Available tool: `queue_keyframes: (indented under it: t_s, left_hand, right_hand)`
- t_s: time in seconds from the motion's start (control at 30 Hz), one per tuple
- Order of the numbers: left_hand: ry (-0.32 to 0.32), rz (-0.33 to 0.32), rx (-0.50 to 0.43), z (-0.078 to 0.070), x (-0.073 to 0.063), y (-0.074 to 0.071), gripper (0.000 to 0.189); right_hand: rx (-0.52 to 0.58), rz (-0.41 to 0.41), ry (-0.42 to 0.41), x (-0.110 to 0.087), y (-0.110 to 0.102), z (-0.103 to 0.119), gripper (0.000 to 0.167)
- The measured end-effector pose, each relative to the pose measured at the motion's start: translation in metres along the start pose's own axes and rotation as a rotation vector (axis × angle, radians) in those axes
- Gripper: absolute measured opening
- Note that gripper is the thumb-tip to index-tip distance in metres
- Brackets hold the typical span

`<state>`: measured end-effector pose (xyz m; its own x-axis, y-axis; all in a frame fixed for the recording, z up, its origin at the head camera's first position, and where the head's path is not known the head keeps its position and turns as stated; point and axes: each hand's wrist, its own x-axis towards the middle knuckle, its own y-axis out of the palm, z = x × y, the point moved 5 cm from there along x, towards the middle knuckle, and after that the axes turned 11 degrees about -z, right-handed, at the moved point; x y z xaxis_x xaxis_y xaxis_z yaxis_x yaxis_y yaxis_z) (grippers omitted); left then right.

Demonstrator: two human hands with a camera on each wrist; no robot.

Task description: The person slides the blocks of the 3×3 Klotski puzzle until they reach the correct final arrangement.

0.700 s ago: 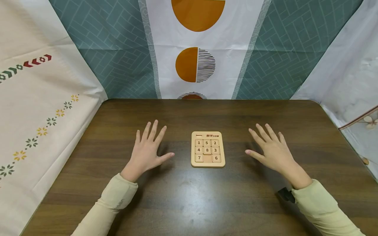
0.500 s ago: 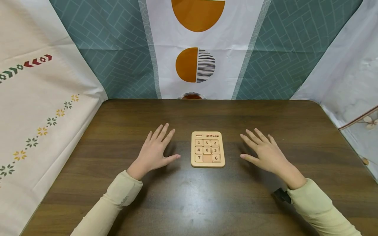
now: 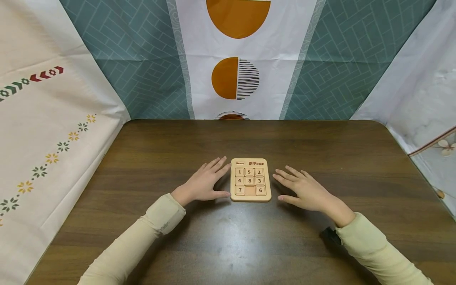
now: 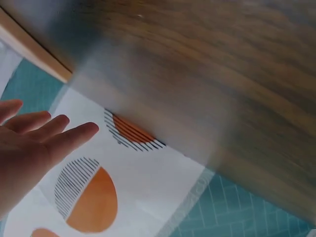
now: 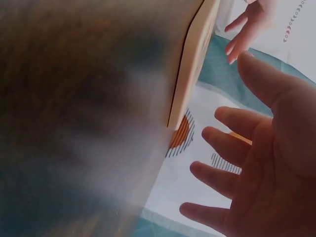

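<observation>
A wooden number slide puzzle point(image 3: 250, 162) lies flat on the table. Its tiles read 1 5 2, 4 8 3, then 7, a bare slot and 6. My left hand point(image 3: 206, 183) is at the puzzle's left side, fingers spread, fingertips close to its edge; whether they touch it I cannot tell. On the other side my right hand point(image 3: 305, 191) is a short gap away, its fingers extended and apart. Neither hand holds anything. Both wrist views show the puzzle's edge point(image 5: 190, 69) near the hands; the right wrist view also catches the left hand point(image 5: 254, 27).
The dark wooden table point(image 3: 228, 245) has a straight back edge with a patterned cloth point(image 3: 142, 59) hanging behind it. A cream embroidered cloth point(image 3: 42, 158) hangs along the left, and a pale cloth point(image 3: 427, 79) along the right. A black strap piece shows below the right cuff.
Both hands have moved inward toward the puzzle, the left one to the right and the right one to the left, each slightly nearer the front. The puzzle has stayed in place.
</observation>
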<state>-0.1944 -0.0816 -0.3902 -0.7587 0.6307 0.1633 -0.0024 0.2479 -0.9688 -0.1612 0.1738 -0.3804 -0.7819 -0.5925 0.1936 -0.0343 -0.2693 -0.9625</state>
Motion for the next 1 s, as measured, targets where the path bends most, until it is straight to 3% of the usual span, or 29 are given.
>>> queue_keyframes:
  t_s: [0.47,0.7,1.0]
  left_hand:
    - [-0.034,0.227,0.003,-0.007,0.014,0.023,0.093]
    - [-0.055,0.242,0.005,-0.009,0.014,0.025,0.093]
    - [-0.063,0.263,0.011,-0.008,0.014,0.027,0.093]
  right_hand:
    - [0.085,0.108,-0.125,0.002,0.014,0.015,0.061]
    - [0.088,0.135,-0.176,0.001,0.014,0.025,0.061]
    - [0.081,0.184,-0.175,0.004,0.018,0.031,0.061]
